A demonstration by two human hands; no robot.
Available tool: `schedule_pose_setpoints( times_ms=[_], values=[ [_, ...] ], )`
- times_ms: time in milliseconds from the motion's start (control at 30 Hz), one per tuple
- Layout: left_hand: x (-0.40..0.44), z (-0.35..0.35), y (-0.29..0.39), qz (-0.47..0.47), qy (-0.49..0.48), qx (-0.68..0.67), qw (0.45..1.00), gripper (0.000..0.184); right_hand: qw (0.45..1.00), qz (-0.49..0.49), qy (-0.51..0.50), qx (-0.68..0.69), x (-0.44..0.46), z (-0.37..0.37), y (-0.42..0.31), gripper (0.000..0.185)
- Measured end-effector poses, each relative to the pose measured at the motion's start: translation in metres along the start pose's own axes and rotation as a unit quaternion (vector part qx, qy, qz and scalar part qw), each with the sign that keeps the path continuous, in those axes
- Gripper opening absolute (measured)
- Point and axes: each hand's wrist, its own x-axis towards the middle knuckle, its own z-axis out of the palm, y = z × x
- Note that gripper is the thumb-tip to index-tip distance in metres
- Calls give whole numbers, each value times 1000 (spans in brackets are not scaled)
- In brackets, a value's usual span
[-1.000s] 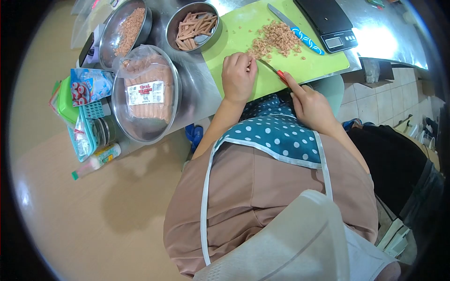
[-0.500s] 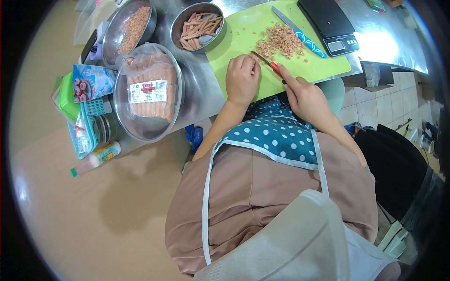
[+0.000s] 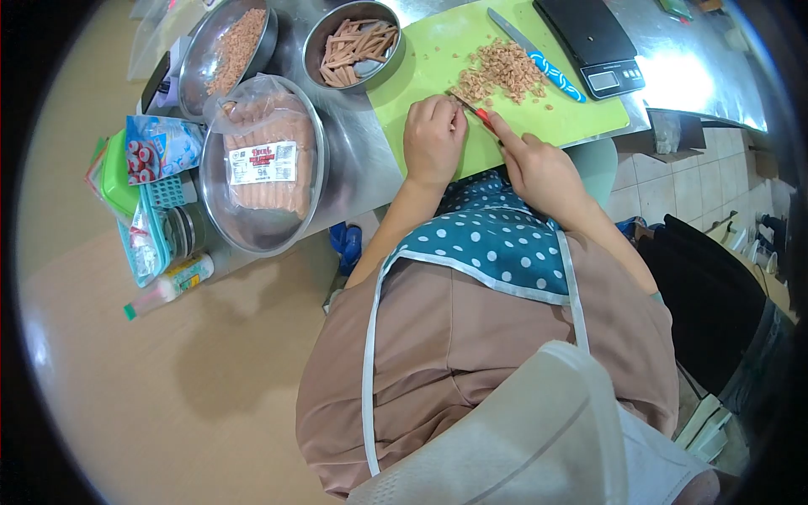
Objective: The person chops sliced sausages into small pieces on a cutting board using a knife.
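My right hand (image 3: 537, 168) is closed on the red handle of a small knife (image 3: 482, 116), its index finger stretched along it. The blade reaches the fingertips of my left hand (image 3: 435, 139), which are curled on the near edge of the green cutting board (image 3: 539, 126). What those fingers hold is too hidden to make out. Just beyond the blade lies a pile of chopped pinkish pieces (image 3: 507, 71). A second knife with a blue patterned handle (image 3: 555, 76) rests right of the pile.
A black scale (image 3: 589, 38) stands at the right. Leftward are a bowl of strips (image 3: 358, 52), a bowl of chopped bits (image 3: 236, 55) and a basin (image 3: 252, 231) with packaged sausages (image 3: 269, 164). A teal basket (image 3: 143, 252) and a bottle (image 3: 172, 286) sit at the left edge.
Over the last second the small knife's tip lifted and came down again by my left fingertips, with my right hand shifting slightly. My left hand stays nearly in place.
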Motion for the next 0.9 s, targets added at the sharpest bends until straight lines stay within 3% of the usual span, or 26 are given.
schedule_pose_setpoints(
  times_ms=[300, 467, 700, 767, 900],
  values=[
    [0, -9, 5, 5, -27, -15, 1000, 10, 996, 65, -29, 51, -39, -12, 10, 53],
    [-6, -9, 7, 7, -14, -13, 1000, 11, 994, 21, 45, 96, -29, -9, 13, 52],
    [-6, -8, 2, 8, -6, -3, 1000, 10, 998, 7, 37, 59, -13, -9, 4, 52],
    [-6, -8, 2, 10, -6, -5, 1000, 10, 997, 36, -17, 66, -11, -12, 2, 54],
    [-4, -7, 3, 8, 1, -17, 1000, 9, 999, 0, 23, 47, -9, -5, 4, 50]
  ],
)
